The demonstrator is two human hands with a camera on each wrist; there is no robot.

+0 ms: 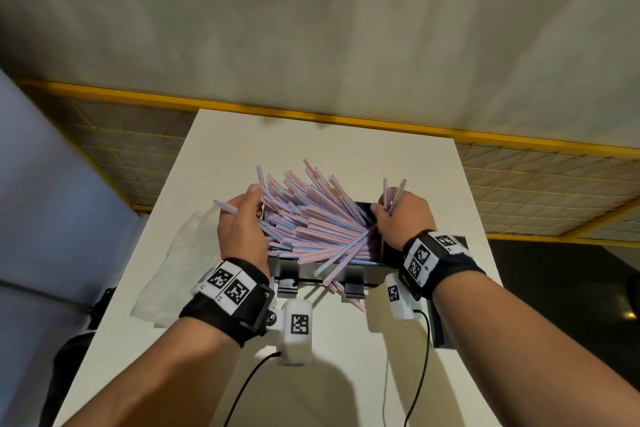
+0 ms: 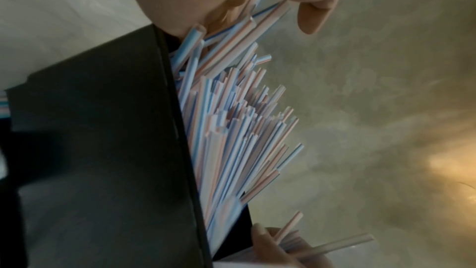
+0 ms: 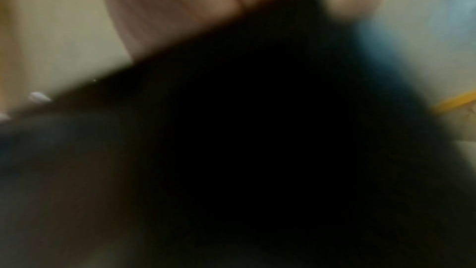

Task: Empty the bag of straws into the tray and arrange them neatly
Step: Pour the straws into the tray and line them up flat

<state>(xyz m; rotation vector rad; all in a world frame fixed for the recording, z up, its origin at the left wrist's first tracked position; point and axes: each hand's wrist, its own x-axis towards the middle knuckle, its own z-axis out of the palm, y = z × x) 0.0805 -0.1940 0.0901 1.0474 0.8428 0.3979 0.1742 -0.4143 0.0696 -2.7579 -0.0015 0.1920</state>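
A white bench [image 1: 415, 184] stands against a pale, mottled wall, with a yellow-framed tiled floor strip on both sides and a blue-grey panel at the left. A black tray [image 1: 372, 272] sits near the middle of the bench, its front wall facing the near edge. In it lies a loose pile of pink-and-blue striped straws [image 1: 311, 218], long axes running mostly from the tray's near-right corner up toward the far-left, fanning out above the rim; a few hang over the front wall toward the near edge. The left hand [image 1: 242, 229] presses against the pile's left side, fingers curled among straw ends, one straw sticking out leftward. The right hand [image 1: 403, 215] grips a few straws pointing upright at the tray's right end. A crumpled clear plastic bag [image 1: 176, 263] lies by the left edge. The right wrist view is blurred dark.
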